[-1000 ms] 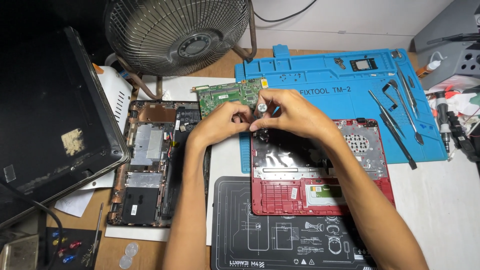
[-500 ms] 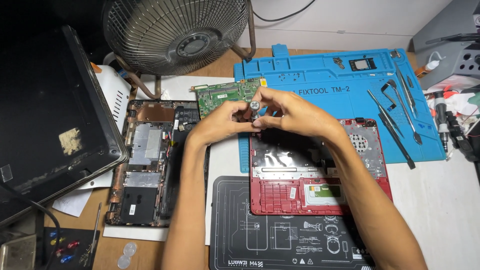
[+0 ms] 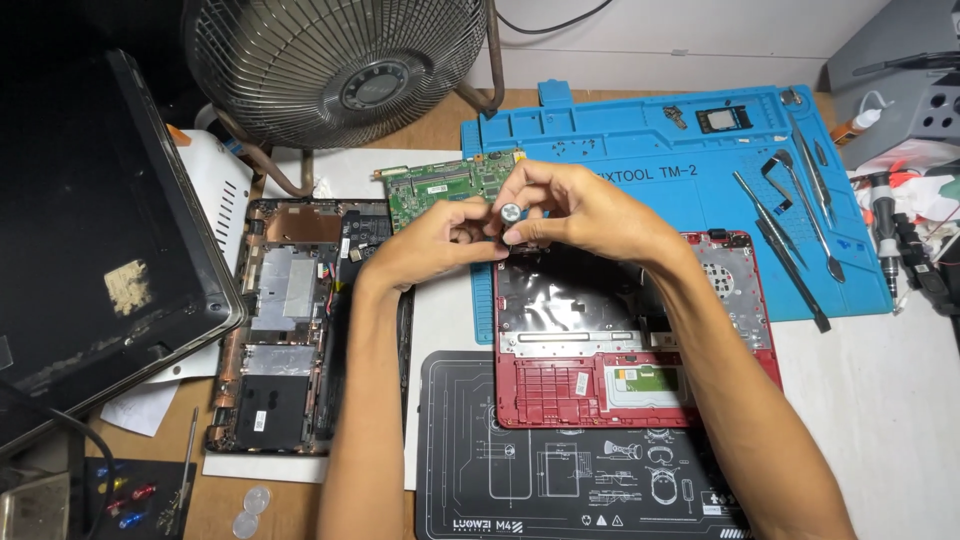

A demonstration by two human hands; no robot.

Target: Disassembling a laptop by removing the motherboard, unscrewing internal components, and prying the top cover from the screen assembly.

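**Small round part held up between both hands over the red laptop shell**

Raised a little since the earlier frames, the small round silvery part (image 3: 511, 212) is now held nearer the green circuit board (image 3: 450, 186), with both hands kept close together. The part is pinched from above by the fingers (image 3: 530, 190) of the right hand (image 3: 585, 212), closed on it, while the left hand (image 3: 440, 238) is pressed against it from below and from the left, its fingers curled in. The part is held above the upper edge of the red laptop shell (image 3: 735, 300), clear of it.

A white rectangular label (image 3: 650, 380) is seen on the lower part of the red shell, and a small white sticker (image 3: 260, 421) on the black panel of the opened laptop base (image 3: 290, 340) at the left. A torn pale patch of sticker (image 3: 128, 287) is stuck on the dark screen lid (image 3: 90, 230) at the far left. White line drawings and lettering are printed on the black mat (image 3: 560, 480) under the forearms, and lettering on the blue work mat (image 3: 640, 130).

Tweezers and pry tools (image 3: 790, 220) are laid on the blue mat's right side. A metal fan (image 3: 340, 70) stands at the tabletop's (image 3: 880, 400) far edge. Much of the red shell is covered by the right forearm.
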